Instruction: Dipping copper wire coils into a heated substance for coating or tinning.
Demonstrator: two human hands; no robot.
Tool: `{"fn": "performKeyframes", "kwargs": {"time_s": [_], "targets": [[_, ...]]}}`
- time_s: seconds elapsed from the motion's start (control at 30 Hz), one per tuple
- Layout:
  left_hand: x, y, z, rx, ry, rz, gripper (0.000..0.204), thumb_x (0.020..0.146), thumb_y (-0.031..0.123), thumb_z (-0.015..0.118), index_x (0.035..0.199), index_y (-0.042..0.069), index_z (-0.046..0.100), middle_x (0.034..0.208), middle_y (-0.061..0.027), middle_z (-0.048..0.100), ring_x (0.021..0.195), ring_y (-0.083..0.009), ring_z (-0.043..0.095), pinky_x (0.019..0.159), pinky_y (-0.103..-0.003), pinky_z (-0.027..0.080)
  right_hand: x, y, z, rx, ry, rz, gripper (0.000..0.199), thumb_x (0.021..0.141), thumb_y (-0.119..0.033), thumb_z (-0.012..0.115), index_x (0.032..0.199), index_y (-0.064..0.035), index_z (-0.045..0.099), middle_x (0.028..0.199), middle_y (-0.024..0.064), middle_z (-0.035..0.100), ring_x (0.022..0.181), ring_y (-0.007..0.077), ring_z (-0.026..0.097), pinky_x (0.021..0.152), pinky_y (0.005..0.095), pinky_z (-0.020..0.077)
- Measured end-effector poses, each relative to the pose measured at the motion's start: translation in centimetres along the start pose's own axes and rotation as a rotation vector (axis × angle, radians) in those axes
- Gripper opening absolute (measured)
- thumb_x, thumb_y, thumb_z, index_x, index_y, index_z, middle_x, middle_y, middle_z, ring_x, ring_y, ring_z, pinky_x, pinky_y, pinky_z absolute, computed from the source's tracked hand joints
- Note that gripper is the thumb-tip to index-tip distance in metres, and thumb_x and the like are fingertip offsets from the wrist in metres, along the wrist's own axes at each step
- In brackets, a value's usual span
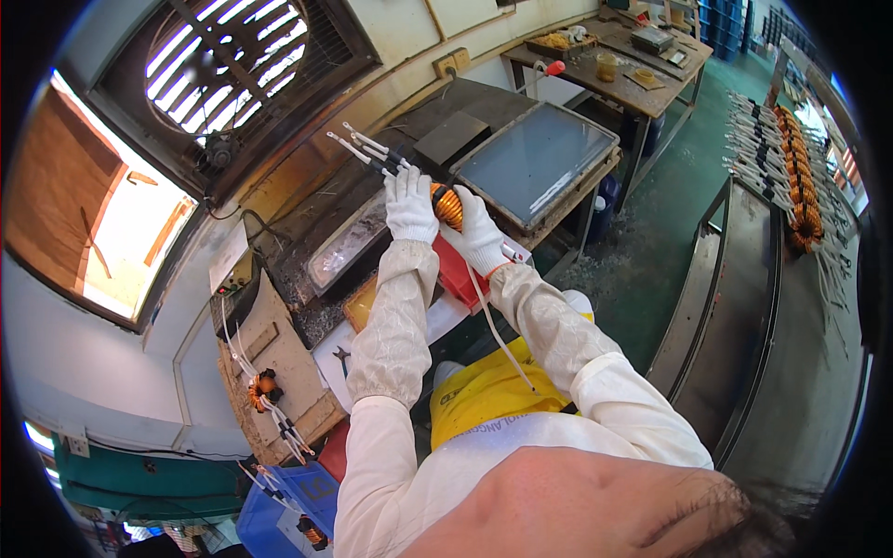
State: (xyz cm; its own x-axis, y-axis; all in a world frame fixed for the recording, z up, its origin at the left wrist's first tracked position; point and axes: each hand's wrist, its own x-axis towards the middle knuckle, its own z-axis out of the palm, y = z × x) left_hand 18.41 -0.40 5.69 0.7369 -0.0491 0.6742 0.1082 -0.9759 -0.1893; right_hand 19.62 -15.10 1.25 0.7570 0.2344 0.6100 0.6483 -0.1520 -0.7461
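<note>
Two gloved hands hold one copper-wound coil (447,205) above the desk (484,112), beyond a red tray (460,274) whose contents are hidden. Far right, a brown tray (558,42) carries yellowish parts. The coil's white-sleeved leads (358,149) point far-left, giving its long axis. Left hand (410,205) is raised, grip wrapped around the coil's left side; right hand (481,232) has its grip pressed on the right side. Both forearms reach forward, elbows bent.
</note>
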Motion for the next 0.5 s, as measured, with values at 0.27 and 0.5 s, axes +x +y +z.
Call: {"fn": "performKeyframes", "kwargs": {"time_s": [0.27, 0.5], "targets": [[-0.5, -0.1, -0.3, -0.109, -0.003, -0.007, 0.04, 0.082, 0.009, 0.055, 0.122, 0.007, 0.06, 0.141, -0.0153, 0.052, 0.136, -0.034, 0.042, 0.117, -0.052, 0.025, 0.1, 0.1, 0.2, -0.027, 0.054, -0.021, 0.073, 0.077, -0.022, 0.077, 0.138, -0.0092, 0.04, 0.114, 0.0229, 0.056, 0.102, 0.0418, 0.059, 0.085, 0.0456, 0.0505], [1.1, 0.6, -2.5, 0.039, 0.104, 0.064, 0.031, 0.082, 0.013, 0.058, 0.112, 0.012, 0.066, 0.122, -0.0196, 0.058, 0.125, -0.0395, 0.047, 0.113, -0.056, 0.029, 0.3, 0.8, 0.1, -0.062, 0.006, 0.014, 0.075, 0.075, -0.02, 0.079, 0.138, -0.0095, 0.039, 0.116, 0.0223, 0.055, 0.102, 0.0418, 0.059, 0.085, 0.045, 0.0512]]}}
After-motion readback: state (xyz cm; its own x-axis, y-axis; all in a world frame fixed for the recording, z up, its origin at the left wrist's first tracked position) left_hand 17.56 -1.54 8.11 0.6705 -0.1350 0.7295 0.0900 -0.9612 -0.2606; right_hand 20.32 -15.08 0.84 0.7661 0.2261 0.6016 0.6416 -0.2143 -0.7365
